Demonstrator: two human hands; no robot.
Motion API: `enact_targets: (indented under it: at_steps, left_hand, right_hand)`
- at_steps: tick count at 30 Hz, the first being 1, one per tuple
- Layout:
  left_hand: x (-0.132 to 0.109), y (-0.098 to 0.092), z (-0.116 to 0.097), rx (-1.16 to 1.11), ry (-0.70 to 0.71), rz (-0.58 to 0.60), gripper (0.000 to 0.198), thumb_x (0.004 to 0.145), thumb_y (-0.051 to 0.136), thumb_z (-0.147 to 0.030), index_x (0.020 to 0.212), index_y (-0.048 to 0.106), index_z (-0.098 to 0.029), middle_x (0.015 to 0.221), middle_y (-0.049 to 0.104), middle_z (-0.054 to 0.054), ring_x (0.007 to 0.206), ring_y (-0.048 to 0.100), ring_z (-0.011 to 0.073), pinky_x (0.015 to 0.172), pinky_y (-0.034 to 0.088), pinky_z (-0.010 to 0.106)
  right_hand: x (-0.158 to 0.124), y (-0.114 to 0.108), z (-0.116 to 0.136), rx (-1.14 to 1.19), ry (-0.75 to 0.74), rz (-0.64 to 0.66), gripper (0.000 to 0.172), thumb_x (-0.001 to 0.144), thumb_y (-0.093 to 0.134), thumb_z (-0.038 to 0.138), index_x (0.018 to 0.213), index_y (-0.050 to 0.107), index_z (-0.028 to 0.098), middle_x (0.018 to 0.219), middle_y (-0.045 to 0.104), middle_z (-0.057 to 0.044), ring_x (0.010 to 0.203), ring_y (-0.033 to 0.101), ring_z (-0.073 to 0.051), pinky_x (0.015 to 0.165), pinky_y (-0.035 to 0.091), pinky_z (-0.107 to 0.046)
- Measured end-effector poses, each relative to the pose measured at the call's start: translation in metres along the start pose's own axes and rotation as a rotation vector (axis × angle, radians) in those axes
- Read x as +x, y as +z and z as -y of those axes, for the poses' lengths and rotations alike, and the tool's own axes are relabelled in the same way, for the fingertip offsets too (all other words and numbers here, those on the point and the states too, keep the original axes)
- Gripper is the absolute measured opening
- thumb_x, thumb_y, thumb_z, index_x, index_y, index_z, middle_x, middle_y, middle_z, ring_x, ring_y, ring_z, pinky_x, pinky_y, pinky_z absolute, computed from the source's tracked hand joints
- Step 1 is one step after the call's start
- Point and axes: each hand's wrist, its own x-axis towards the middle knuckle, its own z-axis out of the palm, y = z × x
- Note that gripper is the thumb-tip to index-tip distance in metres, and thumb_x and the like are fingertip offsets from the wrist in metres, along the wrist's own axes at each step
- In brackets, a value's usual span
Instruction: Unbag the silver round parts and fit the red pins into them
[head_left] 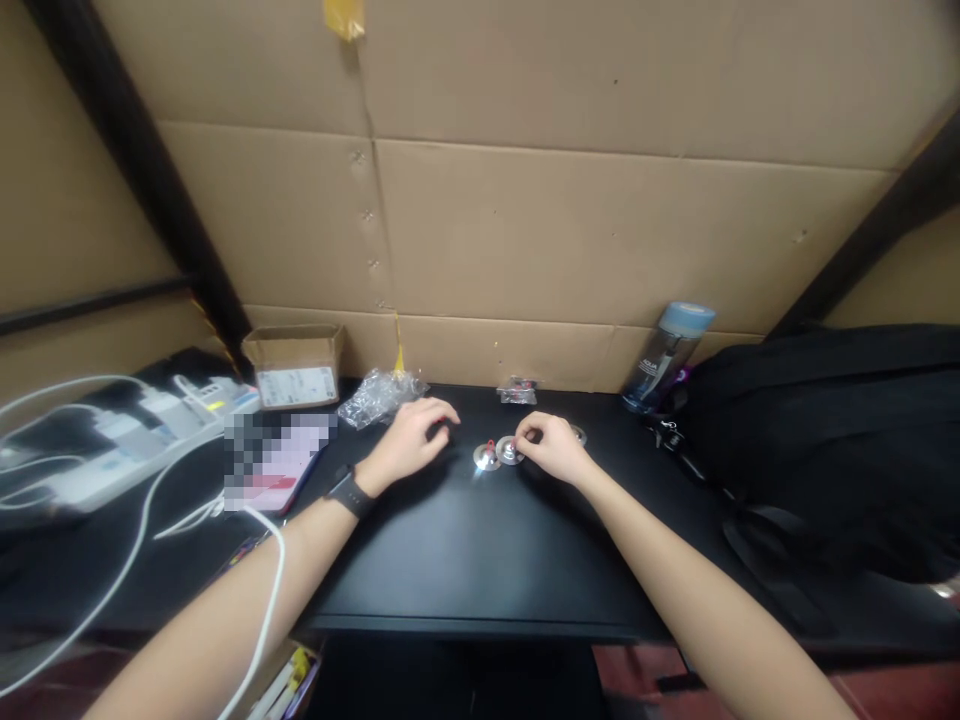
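Small silver domed discs, which look like finger cymbals, lie on the black table [457, 560]. The left cymbal [487, 457] shows a red loop on top and a bright glint. Beside it, the middle cymbal [508, 451] is at the fingertips of my right hand [553, 448], whose thumb and fingers pinch at its edge or loop. Behind that hand, part of another silver disc [579, 435] peeks out. My left hand [414, 440], with a dark watch on the wrist, hovers left of the cymbals with fingers apart and nothing in them.
Crumpled clear plastic [379, 397], a small cardboard box [295, 365] and a phone [281, 463] are at left, near a power strip [142, 445] with white cables. A small packet [518, 390] lies at the back. Right are a bottle [664, 362] and a black bag [832, 450].
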Motion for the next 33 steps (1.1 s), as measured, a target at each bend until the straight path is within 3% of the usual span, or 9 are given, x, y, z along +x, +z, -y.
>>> enact_targets:
  at_steps: [3,8,11,13,17,24,27,30,33]
  left_hand:
    - [-0.001,-0.018,0.032,0.165,-0.190,-0.186,0.018,0.089,0.058,-0.023,0.106,0.063,-0.022,0.111,0.070,0.006,0.110,0.064,0.0271,0.100,0.046,0.041]
    - [-0.011,-0.034,0.066,0.372,-0.425,-0.295,0.049,0.076,0.076,-0.044,0.114,0.056,-0.020,0.119,0.062,0.011,0.116,0.060,0.0340,0.095,0.048,0.044]
    - [-0.014,-0.036,0.075,0.372,-0.456,-0.354,0.061,0.074,0.078,-0.040,0.125,0.052,-0.019,0.129,0.058,0.014,0.122,0.058,0.0349,0.097,0.048,0.044]
    - [-0.015,-0.037,0.079,0.302,-0.459,-0.338,0.064,0.074,0.078,-0.035,0.130,0.050,-0.020,0.133,0.057,0.014,0.115,0.063,0.0322,0.095,0.050,0.044]
    - [-0.017,-0.040,0.088,0.183,-0.426,-0.307,0.054,0.078,0.072,-0.027,0.127,0.052,-0.021,0.127,0.061,0.010,0.087,0.070,0.0214,0.089,0.054,0.039]
    - [-0.015,-0.044,0.097,0.140,-0.434,-0.383,0.041,0.085,0.055,-0.021,0.125,0.052,-0.018,0.124,0.064,0.012,0.083,0.072,0.0195,0.086,0.057,0.037]
    - [-0.020,-0.057,0.102,0.130,-0.388,-0.314,0.047,0.081,0.055,-0.021,0.129,0.054,-0.018,0.129,0.064,0.014,0.093,0.071,0.0226,0.092,0.055,0.040]
    - [-0.029,-0.072,0.106,0.075,-0.287,-0.105,0.050,0.069,0.062,-0.018,0.119,0.066,-0.021,0.118,0.072,0.008,0.098,0.071,0.0250,0.092,0.055,0.038]
    - [-0.036,-0.078,0.111,0.034,-0.230,0.013,0.050,0.069,0.064,-0.020,0.119,0.069,-0.022,0.115,0.075,0.007,0.102,0.071,0.0266,0.095,0.054,0.039]
  right_hand:
    - [0.000,0.001,-0.001,0.005,-0.006,0.006,0.012,0.076,0.066,0.012,0.070,0.073,0.019,0.082,0.075,-0.003,0.077,0.068,-0.018,0.074,0.050,-0.029]
    - [0.002,-0.002,-0.004,-0.004,0.009,-0.025,0.010,0.075,0.066,0.013,0.072,0.074,0.019,0.082,0.076,-0.005,0.079,0.068,-0.020,0.076,0.050,-0.031]
    - [0.002,-0.002,-0.006,-0.006,0.021,-0.029,0.009,0.075,0.067,0.015,0.071,0.074,0.019,0.081,0.076,-0.005,0.078,0.069,-0.021,0.075,0.050,-0.031]
    - [0.002,-0.001,-0.008,0.000,0.024,-0.023,0.009,0.076,0.067,0.016,0.071,0.074,0.019,0.081,0.076,-0.005,0.076,0.069,-0.021,0.073,0.051,-0.030]
    - [0.002,0.000,-0.008,0.009,0.018,-0.024,0.010,0.077,0.066,0.016,0.073,0.075,0.018,0.082,0.077,-0.006,0.076,0.069,-0.021,0.073,0.051,-0.030]
    - [0.004,-0.003,-0.007,0.013,0.044,-0.017,0.011,0.076,0.066,0.014,0.072,0.075,0.019,0.080,0.077,-0.004,0.076,0.069,-0.019,0.074,0.050,-0.028]
    - [0.004,-0.003,-0.007,0.014,0.054,-0.011,0.011,0.075,0.066,0.013,0.073,0.076,0.018,0.081,0.077,-0.004,0.077,0.070,-0.019,0.073,0.050,-0.027]
    - [0.003,-0.003,-0.006,0.009,0.055,-0.002,0.011,0.075,0.067,0.014,0.073,0.076,0.019,0.081,0.077,-0.004,0.078,0.070,-0.019,0.072,0.049,-0.027]
    - [0.003,-0.003,-0.006,0.003,0.050,0.011,0.011,0.075,0.067,0.014,0.074,0.076,0.019,0.080,0.077,-0.004,0.077,0.069,-0.019,0.072,0.049,-0.027]
